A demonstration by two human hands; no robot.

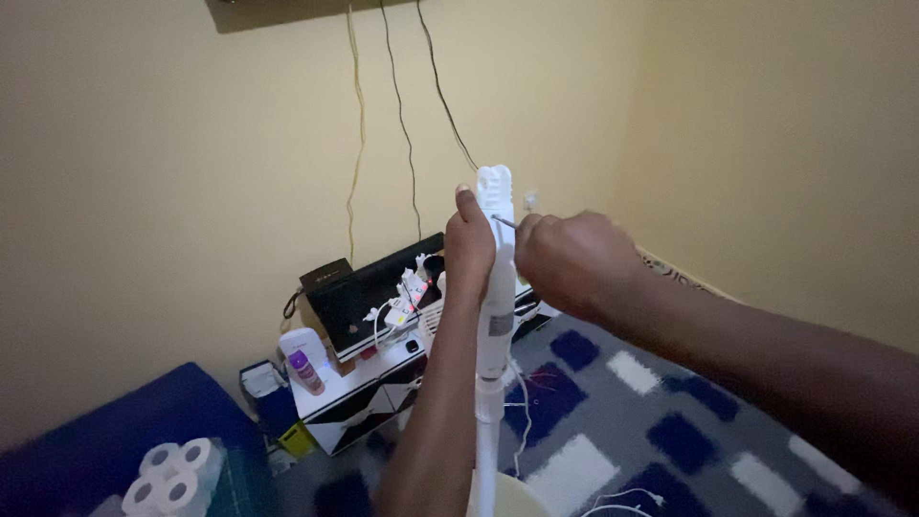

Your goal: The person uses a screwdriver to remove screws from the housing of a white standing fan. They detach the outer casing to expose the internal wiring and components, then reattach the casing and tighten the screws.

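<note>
Head view, dim room, yellow walls. Centre of frame: an upright white plastic pole (497,316), likely a fan stand column, rising from the bottom edge to a notched top end at upper centre. Left hand (468,244) is wrapped around the upper part of the pole from the left side, fingers closed on it, thumb pointing up beside the top. Right hand (572,260) sits just right of the pole, fingers curled together on a thin metal tool (504,222), probably a screwdriver; its tip meets the pole just below the notched top. Whether the tip sits in a screw cannot be told. Lower right: blue, grey and white checked rug (670,421), with loose white cable on it. Behind the pole, centre left: low black-and-white cabinet (364,383) carrying a white power strip (407,297) with plugs and a white bottle (304,356) with a purple label. Lower left corner: pack of toilet rolls (172,479) on a blue surface. Upper centre: dark cables (407,124) hang down the wall.
</note>
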